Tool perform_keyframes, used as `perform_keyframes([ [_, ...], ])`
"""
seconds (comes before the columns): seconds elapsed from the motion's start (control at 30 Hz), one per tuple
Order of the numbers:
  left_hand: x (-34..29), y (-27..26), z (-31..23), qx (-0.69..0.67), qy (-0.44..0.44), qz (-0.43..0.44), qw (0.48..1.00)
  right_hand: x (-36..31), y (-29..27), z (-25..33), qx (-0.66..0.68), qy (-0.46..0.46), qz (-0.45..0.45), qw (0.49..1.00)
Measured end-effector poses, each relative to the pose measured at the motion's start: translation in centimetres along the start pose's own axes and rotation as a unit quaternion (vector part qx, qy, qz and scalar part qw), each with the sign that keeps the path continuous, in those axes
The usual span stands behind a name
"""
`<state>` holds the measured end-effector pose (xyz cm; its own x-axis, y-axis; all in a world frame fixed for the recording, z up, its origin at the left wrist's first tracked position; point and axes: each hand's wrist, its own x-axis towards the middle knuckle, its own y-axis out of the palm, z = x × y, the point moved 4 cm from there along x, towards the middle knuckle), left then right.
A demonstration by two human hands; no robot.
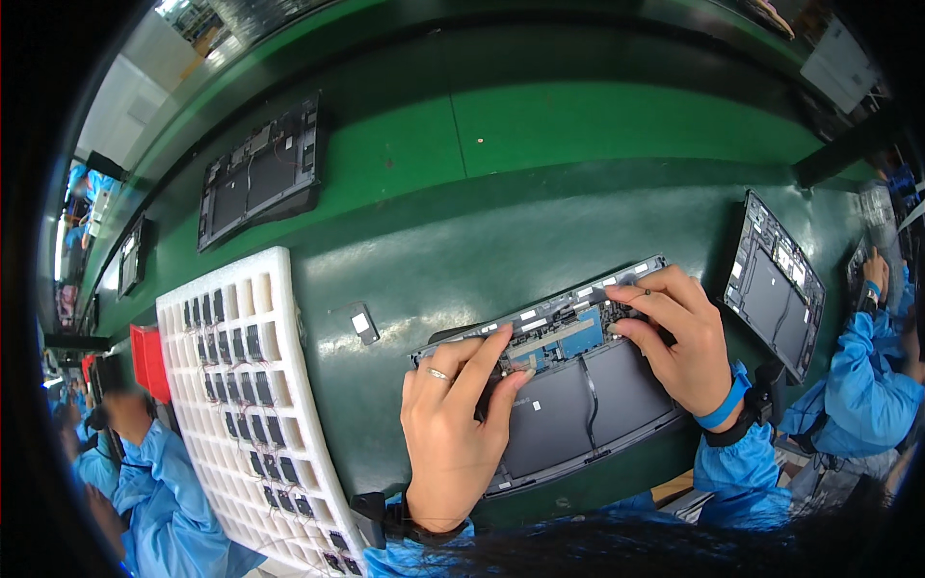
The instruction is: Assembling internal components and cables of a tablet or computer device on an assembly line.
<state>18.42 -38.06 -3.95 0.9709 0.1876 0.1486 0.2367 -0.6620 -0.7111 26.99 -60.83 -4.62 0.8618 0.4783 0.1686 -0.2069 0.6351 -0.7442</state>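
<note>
With bare left hand (453, 424) and right hand (682, 339) at either end of a blue-and-silver circuit board (581, 337), thumbs and forefingers parted, impossible to tell if gripping, inside an open dark-grey laptop base (554, 438), on a glossy dark-green bench (405, 255)

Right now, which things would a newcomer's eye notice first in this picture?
Probably the white foam tray, with its rows of small black parts, at the lower left. Then the open dark device below and right of centre, where the left hand and right hand flank a blue board.
</note>
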Motion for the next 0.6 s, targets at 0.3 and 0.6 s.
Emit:
perform_keyframes([
  [0.3, 0.1, 0.4, -0.2, 0.001, -0.035, 0.004, 0.999, 0.2, -0.1, 0.6, -0.017, 0.016, 0.029, 0.999],
  [0.6, -2.8, 2.9, -4.1, 0.288, 0.074, 0.053, 0.953, 0.5, -0.2, -0.2, 0.036, 0.025, 0.014, 0.999],
])
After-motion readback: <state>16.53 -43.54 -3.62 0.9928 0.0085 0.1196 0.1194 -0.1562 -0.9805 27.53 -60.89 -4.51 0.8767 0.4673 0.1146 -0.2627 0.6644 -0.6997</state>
